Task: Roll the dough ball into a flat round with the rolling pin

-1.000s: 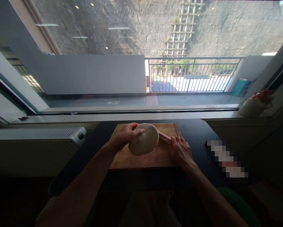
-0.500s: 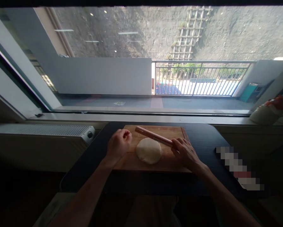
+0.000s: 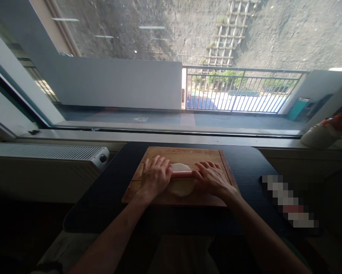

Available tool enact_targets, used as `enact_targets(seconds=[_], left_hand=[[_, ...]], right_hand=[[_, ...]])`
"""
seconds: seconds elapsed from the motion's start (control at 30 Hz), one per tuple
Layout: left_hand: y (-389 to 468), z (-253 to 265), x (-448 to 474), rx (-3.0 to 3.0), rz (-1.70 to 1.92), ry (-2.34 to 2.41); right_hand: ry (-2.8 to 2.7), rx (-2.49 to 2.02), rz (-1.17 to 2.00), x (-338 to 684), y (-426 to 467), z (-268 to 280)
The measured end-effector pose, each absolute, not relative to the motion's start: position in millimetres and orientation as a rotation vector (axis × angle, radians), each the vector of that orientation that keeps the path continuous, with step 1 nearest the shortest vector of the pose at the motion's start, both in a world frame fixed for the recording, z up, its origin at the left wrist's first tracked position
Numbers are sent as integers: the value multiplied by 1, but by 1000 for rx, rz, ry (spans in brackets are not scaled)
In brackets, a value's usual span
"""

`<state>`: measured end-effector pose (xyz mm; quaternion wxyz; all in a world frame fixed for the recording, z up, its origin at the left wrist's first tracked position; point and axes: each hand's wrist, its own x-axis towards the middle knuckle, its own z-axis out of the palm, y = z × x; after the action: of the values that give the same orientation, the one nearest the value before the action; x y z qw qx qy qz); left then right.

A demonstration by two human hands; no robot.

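Note:
A pink rolling pin [image 3: 182, 174] lies crosswise over a flat round of pale dough [image 3: 181, 188]. My left hand [image 3: 156, 177] lies over its left end, and my right hand [image 3: 212, 177] covers the right end. Both palms face down, with the fingers reaching forward over the pin; the ends of the pin are hidden beneath them. Part of the dough shows beyond the pin and part on the near side. Under it is a wooden cutting board [image 3: 185, 153].
The board rests on a dark table [image 3: 245, 163] before a large window. A dark object with a blurred-out surface [image 3: 287, 201] lies at the table's right. A white radiator [image 3: 45, 160] stands at left, and a pale pot-like object [image 3: 319, 135] sits on the right of the sill.
The rolling pin, held slanted by my right hand alone before, is now level across the dough. My left hand has opened from its curl and come onto the pin's left end.

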<state>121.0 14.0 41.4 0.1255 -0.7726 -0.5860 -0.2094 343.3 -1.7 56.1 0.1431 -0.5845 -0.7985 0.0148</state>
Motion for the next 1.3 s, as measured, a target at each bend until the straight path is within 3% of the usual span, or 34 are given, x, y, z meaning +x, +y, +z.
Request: enact_targets(seconds=[0.3,0.5,0.7,0.93,1.13,1.3], left_hand=[[-2,39,121,-2258,-581,-1677],[18,46,128,-2198,-581,-1791],[-13,38,122,-2268,-539,-1726],[16,46,131,-2162,-534,-1820],[-15,37,124,-2239,-522,-1738],[10,43,131,-2139,-549,-1809]], right_hand=[[-2235,-1730,-81,337,-24,42],[-2194,-1882,-1,331,0,49],[-2230,-1760,-91,337,-35,38],[-2177,-1902,18,332,2,45],[-2204,-1772,-111,337,-35,34],[-2165,-1869,-65,334,-3,36]])
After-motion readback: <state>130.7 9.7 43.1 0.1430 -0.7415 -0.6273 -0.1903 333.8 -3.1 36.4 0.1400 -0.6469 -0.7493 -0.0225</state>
